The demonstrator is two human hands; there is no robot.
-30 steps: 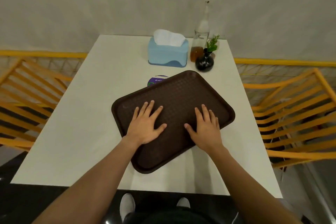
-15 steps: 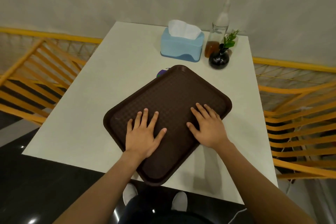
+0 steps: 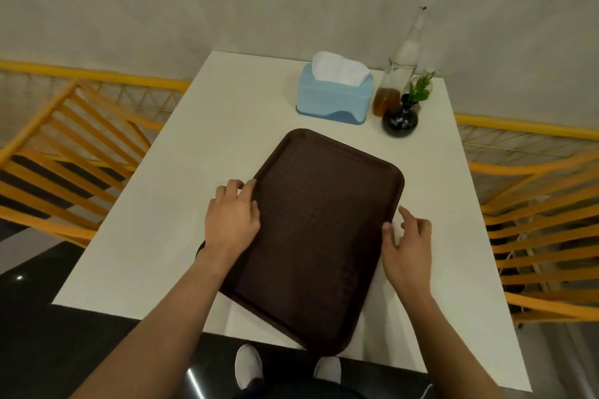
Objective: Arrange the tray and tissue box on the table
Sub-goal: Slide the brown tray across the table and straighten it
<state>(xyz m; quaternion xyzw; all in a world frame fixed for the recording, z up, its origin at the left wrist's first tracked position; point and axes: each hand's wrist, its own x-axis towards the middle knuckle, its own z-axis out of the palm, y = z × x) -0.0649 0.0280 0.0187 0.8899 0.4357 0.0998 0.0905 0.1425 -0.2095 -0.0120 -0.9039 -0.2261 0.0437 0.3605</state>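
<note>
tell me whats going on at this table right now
A person is positioning a brown tray on a white table with both hands. The left hand rests on the tray's left rim; the right hand sits open at its right edge. The tray's near corner overhangs the table edge. A blue tissue box, a glass bottle and a small black vase stand at the far side, untouched.

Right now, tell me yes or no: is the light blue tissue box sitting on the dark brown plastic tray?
No, the light blue tissue box stands on the white table beyond the dark brown plastic tray.
</note>
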